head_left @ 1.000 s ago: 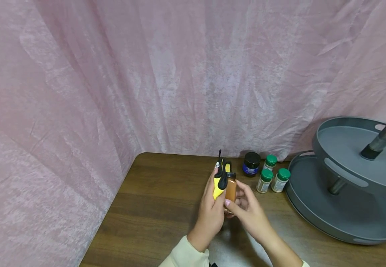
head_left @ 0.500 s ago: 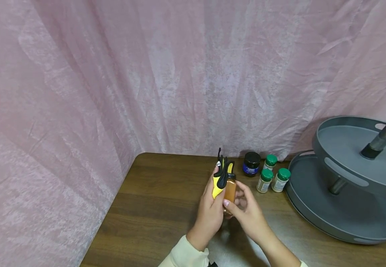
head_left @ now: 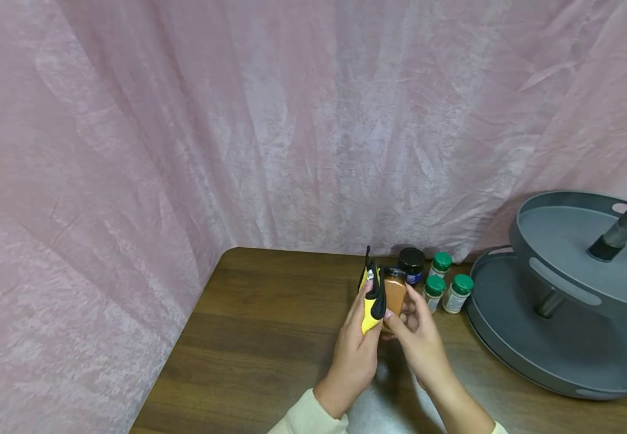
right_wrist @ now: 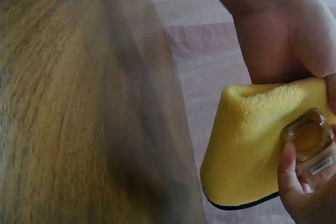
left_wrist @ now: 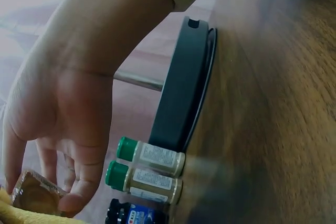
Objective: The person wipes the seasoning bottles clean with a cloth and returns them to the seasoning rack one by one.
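Note:
My left hand (head_left: 354,358) grips a folded yellow cloth (head_left: 370,316) with black edging, held up above the table. Against the cloth's right side is a glass jar (head_left: 395,295) of orange-brown contents with a black lid. My right hand (head_left: 424,343) holds this jar between thumb and fingers. In the right wrist view the yellow cloth (right_wrist: 247,140) hangs folded beside the jar's clear bottom (right_wrist: 307,136), and a small barcode label shows on its side. From the left wrist, the jar's base (left_wrist: 34,195) appears between the right hand's fingers, close over the cloth.
Behind the hands stand a black-lidded jar with a blue label (head_left: 412,262) and several green-capped bottles (head_left: 458,294). A two-tier grey round tray (head_left: 536,355) with a metal post fills the right side. Pink curtain (head_left: 292,120) hangs behind the wooden table (head_left: 226,337).
Both hands have shifted right with the cloth and the jar. The held jar now overlaps the blue-labelled jar in the head view, and the cloth's folds lie differently.

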Available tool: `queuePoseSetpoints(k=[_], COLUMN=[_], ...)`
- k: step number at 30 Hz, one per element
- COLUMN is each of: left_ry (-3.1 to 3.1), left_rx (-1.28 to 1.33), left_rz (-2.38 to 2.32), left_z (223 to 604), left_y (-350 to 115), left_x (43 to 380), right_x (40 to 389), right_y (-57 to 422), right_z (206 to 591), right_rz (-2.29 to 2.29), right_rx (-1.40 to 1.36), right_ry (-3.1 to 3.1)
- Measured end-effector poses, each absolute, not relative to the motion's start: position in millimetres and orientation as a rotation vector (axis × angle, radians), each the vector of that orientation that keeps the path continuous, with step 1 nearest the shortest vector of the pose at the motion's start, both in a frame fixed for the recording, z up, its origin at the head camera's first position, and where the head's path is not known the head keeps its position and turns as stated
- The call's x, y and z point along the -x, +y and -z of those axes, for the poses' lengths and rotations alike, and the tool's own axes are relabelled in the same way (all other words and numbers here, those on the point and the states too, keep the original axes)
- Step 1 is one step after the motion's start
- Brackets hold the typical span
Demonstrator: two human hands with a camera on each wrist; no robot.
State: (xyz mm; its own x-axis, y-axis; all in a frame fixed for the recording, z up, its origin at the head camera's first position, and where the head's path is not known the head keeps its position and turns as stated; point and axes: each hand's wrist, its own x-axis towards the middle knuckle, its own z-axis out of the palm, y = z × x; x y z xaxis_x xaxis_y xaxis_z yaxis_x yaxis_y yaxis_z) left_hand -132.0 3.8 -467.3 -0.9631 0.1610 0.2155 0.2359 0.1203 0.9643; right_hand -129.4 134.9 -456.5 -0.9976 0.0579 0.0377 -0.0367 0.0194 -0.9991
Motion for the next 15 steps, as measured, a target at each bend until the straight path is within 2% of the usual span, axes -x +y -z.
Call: queuePoseSetpoints(k=[11,15], left_ry=[-2.037,-1.959], left_rx=[0.198,0.112], left_rz=[2.28,2.378], left_z=[463,464], left_y=[-3,-4], left_x=[140,143], right_x=[119,114], right_y=[120,118], right_z=[463,462], right_rz=[-1.627,-1.638], right_rx=[-0.187,-0.239], right_ry=[-2.453,-2.467])
